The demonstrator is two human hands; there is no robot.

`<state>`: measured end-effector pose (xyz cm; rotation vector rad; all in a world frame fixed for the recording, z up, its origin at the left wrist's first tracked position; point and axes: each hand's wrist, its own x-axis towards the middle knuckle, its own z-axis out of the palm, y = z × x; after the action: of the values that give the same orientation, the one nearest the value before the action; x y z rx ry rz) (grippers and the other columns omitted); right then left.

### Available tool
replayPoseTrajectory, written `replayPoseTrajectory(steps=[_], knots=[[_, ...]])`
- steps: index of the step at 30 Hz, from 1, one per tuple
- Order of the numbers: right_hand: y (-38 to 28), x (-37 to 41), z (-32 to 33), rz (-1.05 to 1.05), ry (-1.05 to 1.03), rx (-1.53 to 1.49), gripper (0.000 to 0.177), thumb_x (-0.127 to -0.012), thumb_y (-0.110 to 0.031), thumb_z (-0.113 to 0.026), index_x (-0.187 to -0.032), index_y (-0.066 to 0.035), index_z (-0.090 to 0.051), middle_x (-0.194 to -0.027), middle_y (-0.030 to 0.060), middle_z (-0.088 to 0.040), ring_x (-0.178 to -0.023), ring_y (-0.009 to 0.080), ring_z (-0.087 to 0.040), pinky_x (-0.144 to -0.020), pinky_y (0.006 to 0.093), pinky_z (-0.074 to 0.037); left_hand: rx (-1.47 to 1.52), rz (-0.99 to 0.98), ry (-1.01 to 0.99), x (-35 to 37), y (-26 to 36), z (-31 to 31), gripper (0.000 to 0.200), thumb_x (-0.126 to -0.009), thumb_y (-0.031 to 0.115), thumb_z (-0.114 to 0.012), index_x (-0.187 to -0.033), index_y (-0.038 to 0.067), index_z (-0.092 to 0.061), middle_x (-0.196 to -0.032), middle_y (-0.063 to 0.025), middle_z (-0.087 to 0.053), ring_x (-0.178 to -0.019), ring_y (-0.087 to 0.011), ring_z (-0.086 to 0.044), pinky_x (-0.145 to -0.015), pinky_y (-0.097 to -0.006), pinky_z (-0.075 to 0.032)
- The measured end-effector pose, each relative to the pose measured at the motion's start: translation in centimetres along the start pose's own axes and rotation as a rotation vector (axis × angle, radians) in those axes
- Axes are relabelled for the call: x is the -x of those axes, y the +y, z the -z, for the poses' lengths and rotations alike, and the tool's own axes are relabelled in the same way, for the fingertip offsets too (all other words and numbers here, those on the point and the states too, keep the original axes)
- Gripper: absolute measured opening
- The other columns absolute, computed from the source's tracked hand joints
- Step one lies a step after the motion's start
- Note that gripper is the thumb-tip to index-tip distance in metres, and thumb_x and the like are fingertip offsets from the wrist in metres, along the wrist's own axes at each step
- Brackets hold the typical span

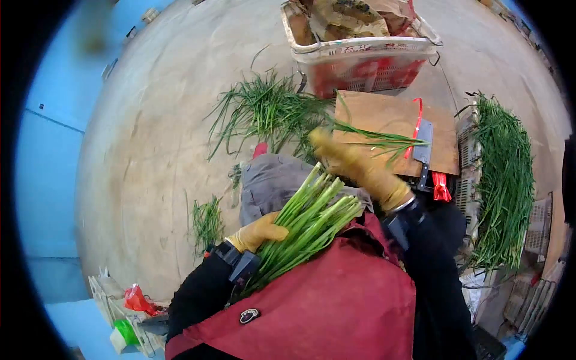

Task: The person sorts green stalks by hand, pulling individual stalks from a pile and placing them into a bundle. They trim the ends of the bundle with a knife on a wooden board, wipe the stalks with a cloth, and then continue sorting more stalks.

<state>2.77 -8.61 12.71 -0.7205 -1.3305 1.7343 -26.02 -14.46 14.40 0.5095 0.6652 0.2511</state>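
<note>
My left hand (259,233), in a yellow glove, is closed round a thick bunch of garlic chives (309,210) lying across my lap. Their pale cut ends point up and to the right. My right hand (354,163), gloved too, is smeared by motion above the upper end of the bunch, at the left edge of a wooden board (441,108). On that board lie a few loose chives (384,139) and a cleaver (423,144) with a black handle. A red strip (417,123) runs beside the blade.
Loose greens (264,111) are heaped on the floor ahead, with a smaller pile (207,222) at left. A white crate (360,51) holding sacks stands beyond the board. To the right, a crate is heaped with chives (504,186). Red strips (441,187) hang by the board's near edge.
</note>
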Motion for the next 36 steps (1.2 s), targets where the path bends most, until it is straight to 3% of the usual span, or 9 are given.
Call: replayPoseTrajectory(steps=[2, 6, 10, 17, 20, 21, 25, 32, 36], knots=[[1.4, 1.6, 4.1, 0.08, 0.282, -0.176, 0.072, -0.092, -0.064, -0.047, -0.147, -0.017, -0.04, -0.144, 0.0058, -0.044, -0.125, 0.0215, -0.045, -0.101, 0.0396, -0.035, -0.089, -0.022, 0.045, 0.2, 0.2, 0.2, 0.08, -0.074, 0.026, -0.079, -0.14, 0.0, -0.042, -0.126, -0.0116, -0.06, -0.111, -0.0204, -0.061, -0.096, -0.0341, -0.049], [3.0, 4.4, 4.1, -0.367, 0.203, -0.265, 0.081, -0.087, -0.068, -0.049, -0.149, -0.018, -0.035, -0.143, 0.0039, -0.045, -0.127, 0.0207, -0.045, -0.103, 0.04, -0.034, -0.259, -0.112, 0.069, -0.5, 2.9, -0.4, 0.072, -0.078, 0.024, -0.076, -0.138, -0.001, -0.044, -0.124, -0.0082, -0.06, -0.106, -0.0143, -0.06, -0.091, -0.029, -0.048], [3.4, 4.6, -0.8, 0.054, 0.032, -0.466, 0.083, -0.086, -0.058, -0.061, -0.146, -0.005, -0.036, -0.143, 0.0083, -0.047, -0.13, 0.0238, -0.046, -0.109, 0.0378, -0.037, -0.381, -0.168, 0.068, -2.9, 5.4, -4.7, 0.059, -0.087, 0.023, -0.069, -0.136, 0.0, -0.046, -0.122, -0.0041, -0.059, -0.104, -0.0103, -0.056, -0.089, -0.0262, -0.046], [-1.8, 3.1, -2.5, 0.094, 0.072, -0.754, 0.085, -0.079, -0.038, -0.071, -0.147, -0.003, -0.034, -0.129, 0.0169, -0.058, -0.122, 0.0278, -0.053, -0.105, 0.0409, -0.042, -0.341, 0.026, -0.139, -6.4, 5.4, -5.7, 0.072, -0.084, 0.049, -0.064, -0.134, 0.0, -0.048, -0.122, -0.0142, -0.06, -0.107, -0.0195, -0.06, -0.093, -0.0313, -0.047], [-0.3, 3.3, -0.2, 0.019, 0.001, -0.676, 0.085, -0.075, -0.036, -0.072, -0.146, -0.003, -0.036, -0.128, 0.017, -0.058, -0.122, 0.0276, -0.053, -0.104, 0.0404, -0.043, -0.012, 0.053, -0.355, -7.5, 4.1, -6.6, 0.061, -0.092, 0.042, -0.059, -0.135, 0.0, -0.047, -0.122, -0.014, -0.061, -0.108, -0.0197, -0.059, -0.094, -0.0311, -0.047], [0.4, 3.6, 0.5, -0.008, 0.034, -0.662, 0.08, -0.079, -0.03, -0.072, -0.146, -0.003, -0.037, -0.127, 0.0161, -0.059, -0.119, 0.0267, -0.055, -0.103, 0.0381, -0.043, -0.045, 0.115, -0.218, -8.2, 3.2, -5.0, 0.059, -0.093, 0.041, -0.055, -0.134, -0.001, -0.048, -0.121, -0.0211, -0.062, -0.105, -0.0263, -0.063, -0.09, -0.0345, -0.051], [1.6, 4.8, 2.7, 0.113, 0.598, -0.095, 0.053, -0.085, -0.007, -0.067, -0.136, -0.007, -0.051, -0.122, 0.0107, -0.062, -0.108, 0.0215, -0.06, -0.093, 0.03, -0.046, 0.056, 0.138, -0.141, -9.0, 3.0, -3.2, 0.061, -0.096, 0.048, -0.043, -0.128, -0.002, -0.053, -0.112, -0.0284, -0.063, -0.09, -0.0355, -0.068, -0.081, -0.0417, -0.056], [-4.0, 4.9, -0.2, 0.369, 0.257, 1.089, 0.033, -0.077, 0.005, -0.065, -0.11, -0.002, -0.066, -0.102, 0.0148, -0.063, -0.088, 0.0277, -0.064, -0.075, 0.0346, -0.051, 0.175, 0.079, -0.152, -9.7, 2.9, -3.5, 0.052, -0.096, 0.043, -0.048, -0.13, 0.003, -0.052, -0.112, -0.0244, -0.064, -0.098, -0.0347, -0.066, -0.08, -0.0422, -0.056], [-2.3, 4.7, 0.9, 0.42, 0.227, 0.875, 0.03, -0.076, 0.005, -0.065, -0.105, -0.003, -0.067, -0.095, 0.0127, -0.066, -0.083, 0.0261, -0.065, -0.071, 0.0326, -0.051, 0.147, 0.062, -0.051, -9.3, 2.7, -3.4, 0.053, -0.095, 0.041, -0.052, -0.132, 0.004, -0.05, -0.116, -0.0222, -0.062, -0.103, -0.0336, -0.064, -0.082, -0.0407, -0.056]])
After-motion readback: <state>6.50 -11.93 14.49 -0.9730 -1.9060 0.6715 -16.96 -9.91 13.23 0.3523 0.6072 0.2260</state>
